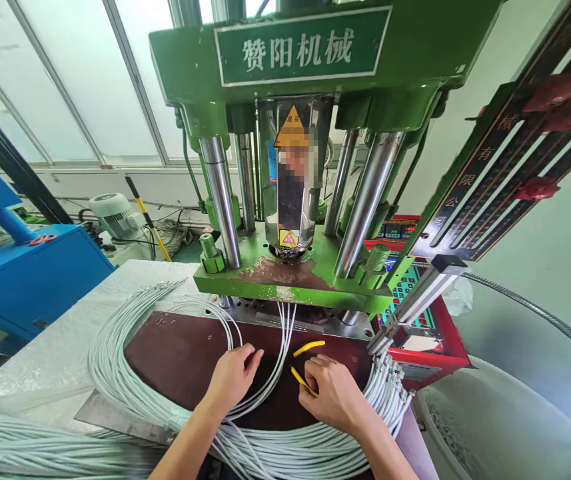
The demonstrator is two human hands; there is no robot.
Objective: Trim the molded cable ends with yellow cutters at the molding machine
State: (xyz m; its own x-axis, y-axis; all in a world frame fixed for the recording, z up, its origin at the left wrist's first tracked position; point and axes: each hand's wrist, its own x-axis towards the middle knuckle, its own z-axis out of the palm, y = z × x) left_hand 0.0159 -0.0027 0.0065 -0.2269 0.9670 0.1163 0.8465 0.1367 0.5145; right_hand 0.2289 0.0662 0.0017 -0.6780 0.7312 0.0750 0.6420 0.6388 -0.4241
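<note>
Two yellow handles (309,348) show at the right hand (329,393), its curled fingers closed on the nearer one. White cables (285,443) run behind the bent-fingered left hand (235,373); whether it grips them, I can't tell.

A blue machine (65,277) stands at left, a red-handled tool (42,240) lying on top. Beside it: pale motor (111,213) and tilted yellow-and-black pole (149,218). Rear: frosted windows (65,87). Right: ribbed metal hose (560,326), white bin (505,420).

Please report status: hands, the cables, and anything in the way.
Left hand at white cables. Right hand at yellow handles. Some cables run beneath green machine. Possibly in the way: handles beside them.
</note>
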